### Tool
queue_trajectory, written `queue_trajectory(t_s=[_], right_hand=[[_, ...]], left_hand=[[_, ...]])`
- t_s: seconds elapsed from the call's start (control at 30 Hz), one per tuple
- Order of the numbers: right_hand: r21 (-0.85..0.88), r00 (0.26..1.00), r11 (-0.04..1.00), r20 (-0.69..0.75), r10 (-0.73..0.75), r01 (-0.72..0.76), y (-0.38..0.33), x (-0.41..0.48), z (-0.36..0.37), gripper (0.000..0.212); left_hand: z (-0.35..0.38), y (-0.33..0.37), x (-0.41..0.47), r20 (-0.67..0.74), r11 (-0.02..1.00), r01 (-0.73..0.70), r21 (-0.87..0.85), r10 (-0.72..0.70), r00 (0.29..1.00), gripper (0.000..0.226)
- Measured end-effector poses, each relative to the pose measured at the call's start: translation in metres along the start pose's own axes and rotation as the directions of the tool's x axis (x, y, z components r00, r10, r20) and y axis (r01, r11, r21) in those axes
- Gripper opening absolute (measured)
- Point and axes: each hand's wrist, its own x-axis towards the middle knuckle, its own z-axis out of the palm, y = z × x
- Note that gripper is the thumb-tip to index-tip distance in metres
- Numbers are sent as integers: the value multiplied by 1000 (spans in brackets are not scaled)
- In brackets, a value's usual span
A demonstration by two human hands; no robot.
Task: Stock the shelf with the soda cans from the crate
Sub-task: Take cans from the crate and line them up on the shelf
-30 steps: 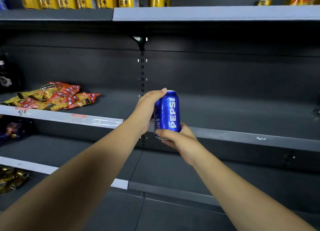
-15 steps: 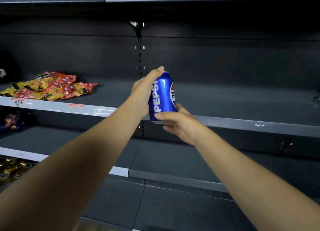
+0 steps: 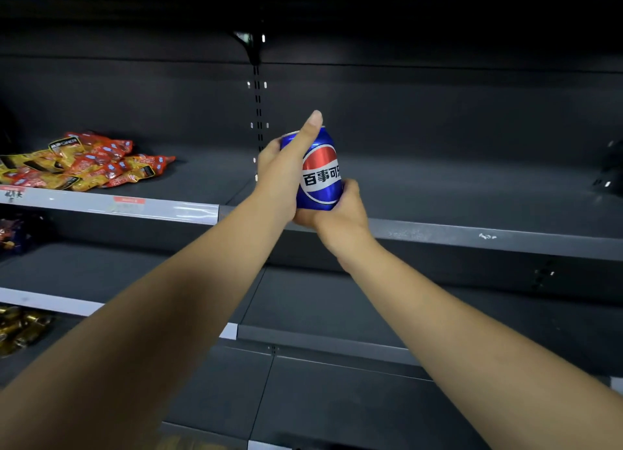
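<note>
Can (image 3: 320,176) sits upright between my two hands, held just above the front edge of the middle shelf (image 3: 472,233). My left hand (image 3: 283,176) wraps its side, thumb up to the rim; my right hand (image 3: 340,210) cups the base. It is blue with a red-white-blue globe and Chinese lettering. I count one can, and one heap of snack packets (image 3: 84,163) far left.

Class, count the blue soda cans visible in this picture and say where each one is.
1: the blue soda can is held upright between the left hand and right hand, before the shelf. None others show.
</note>
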Motion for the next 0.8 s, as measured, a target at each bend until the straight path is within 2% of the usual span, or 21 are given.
queue_trajectory(t_s=[0.13,0.23,0.37,0.63,0.8], right_hand=[[-37,995,999,101,7,-3,0,3,-10,67],[-99,994,995,108,19,-9,-3,7,-17,93],[-174,993,984,116,-13,34,-6,9,-21,63],[-200,996,977,68,-59,71,-5,37,-16,66],[-269,997,961,3,-72,70,1,77,-3,68]], left_hand=[[2,2,4,6,1000,-3,23,3,1000,31],[-1,1,5,55,999,19,28,-20,998,32],[1,-2,6,94,998,32,46,-36,995,33],[2,-12,26,28,992,8,125,-11,1000,58],[-10,-29,59,-74,950,-31,310,57,996,44]])
